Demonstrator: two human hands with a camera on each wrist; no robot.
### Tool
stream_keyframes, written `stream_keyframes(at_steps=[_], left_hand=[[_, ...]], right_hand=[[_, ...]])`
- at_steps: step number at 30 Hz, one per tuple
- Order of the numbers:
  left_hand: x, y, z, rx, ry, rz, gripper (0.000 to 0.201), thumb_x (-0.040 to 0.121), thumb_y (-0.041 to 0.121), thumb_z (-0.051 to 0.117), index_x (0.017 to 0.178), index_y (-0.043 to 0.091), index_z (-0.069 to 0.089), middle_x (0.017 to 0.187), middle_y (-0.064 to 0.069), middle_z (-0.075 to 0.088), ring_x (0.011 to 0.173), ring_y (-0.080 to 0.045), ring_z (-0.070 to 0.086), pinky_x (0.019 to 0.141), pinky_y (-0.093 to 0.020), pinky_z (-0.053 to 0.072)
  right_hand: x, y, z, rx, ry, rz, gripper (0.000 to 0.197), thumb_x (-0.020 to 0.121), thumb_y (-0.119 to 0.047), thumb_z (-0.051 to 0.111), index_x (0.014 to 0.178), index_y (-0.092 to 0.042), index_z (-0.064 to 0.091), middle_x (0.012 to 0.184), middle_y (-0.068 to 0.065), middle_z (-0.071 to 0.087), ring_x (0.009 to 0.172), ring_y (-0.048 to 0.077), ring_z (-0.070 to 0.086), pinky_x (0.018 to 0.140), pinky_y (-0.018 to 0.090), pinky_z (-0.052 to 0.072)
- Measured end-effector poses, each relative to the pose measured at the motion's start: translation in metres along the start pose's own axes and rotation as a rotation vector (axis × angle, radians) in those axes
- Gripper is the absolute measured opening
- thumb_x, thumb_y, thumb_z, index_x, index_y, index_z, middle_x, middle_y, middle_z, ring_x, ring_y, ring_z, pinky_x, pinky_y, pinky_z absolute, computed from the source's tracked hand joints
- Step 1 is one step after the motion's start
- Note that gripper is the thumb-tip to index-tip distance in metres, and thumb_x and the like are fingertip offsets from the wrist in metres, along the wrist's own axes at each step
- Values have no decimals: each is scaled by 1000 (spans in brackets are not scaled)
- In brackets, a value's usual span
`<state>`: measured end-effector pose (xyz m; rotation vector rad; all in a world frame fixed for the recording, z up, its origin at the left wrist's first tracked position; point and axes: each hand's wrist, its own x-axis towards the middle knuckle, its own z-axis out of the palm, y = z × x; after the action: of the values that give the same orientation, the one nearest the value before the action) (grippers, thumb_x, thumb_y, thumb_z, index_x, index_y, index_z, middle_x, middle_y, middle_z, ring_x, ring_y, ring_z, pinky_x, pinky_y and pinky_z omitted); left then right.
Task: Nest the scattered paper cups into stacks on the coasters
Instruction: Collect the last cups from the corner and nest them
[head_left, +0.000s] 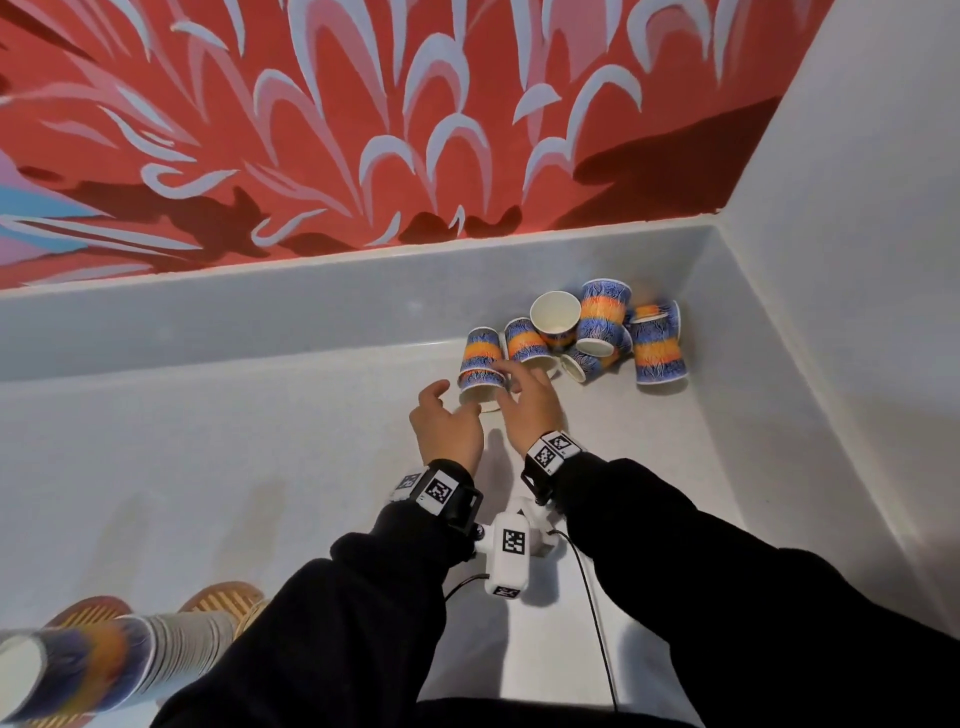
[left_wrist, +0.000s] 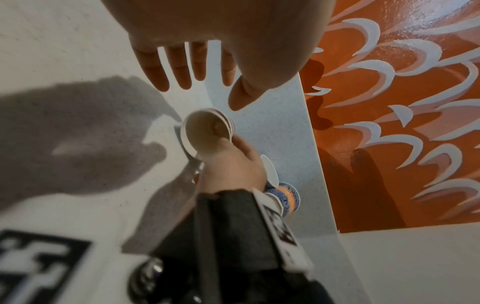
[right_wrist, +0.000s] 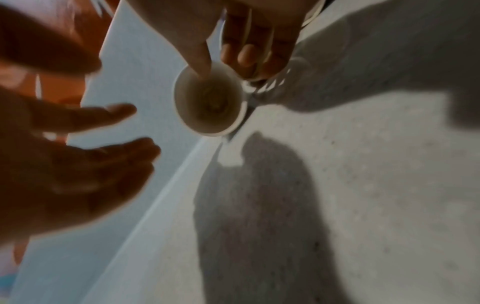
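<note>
A blue-and-orange paper cup (head_left: 480, 358) lies on the white counter with its mouth (left_wrist: 205, 131) toward me. My right hand (head_left: 511, 382) pinches its rim, with the thumb inside (right_wrist: 205, 67) and the fingers outside. My left hand (head_left: 452, 410) hovers just left of the cup with its fingers spread (left_wrist: 192, 76), holding nothing. Several more patterned cups (head_left: 597, 327) are heaped in the back right corner. At the lower left a tall nested stack (head_left: 104, 660) rises near two striped coasters (head_left: 223, 597); its base is hidden.
The counter (head_left: 208, 467) ends in a raised ledge below a red mural wall (head_left: 363, 130), and a white wall (head_left: 857, 260) closes the right side. A white tagged device (head_left: 511, 551) with a black cable lies between my forearms.
</note>
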<state>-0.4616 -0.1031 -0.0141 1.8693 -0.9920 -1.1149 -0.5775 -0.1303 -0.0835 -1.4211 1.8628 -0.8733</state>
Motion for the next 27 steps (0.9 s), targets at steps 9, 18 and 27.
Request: stream_keyframes(at_steps=[9,18,27], left_hand=[[-23,-8,17,407,-295,217,78,90,14,71,158,27,36,159,-11,38,140,-32,47,114,-41,39],[-29,-10,19,511,-324,248,75,51,49,79,120,27,60,107,0,68,95,-28,69,87,-50,59],[-40,-13,18,318,-408,230,60,73,16,82,121,28,46,103,8,66,88,-10,66,69,-22,47]], right_hand=[[-28,11,-59,359,130,53,6,98,-20,66,95,-25,68,94,-1,70,92,21,68,75,33,58],[-33,5,-113,491,69,122,11,92,-23,71,98,-14,74,96,12,76,97,38,73,81,58,63],[-36,-5,-104,141,-144,-140,19,98,-19,66,108,-22,82,96,-12,78,88,0,68,80,19,52]])
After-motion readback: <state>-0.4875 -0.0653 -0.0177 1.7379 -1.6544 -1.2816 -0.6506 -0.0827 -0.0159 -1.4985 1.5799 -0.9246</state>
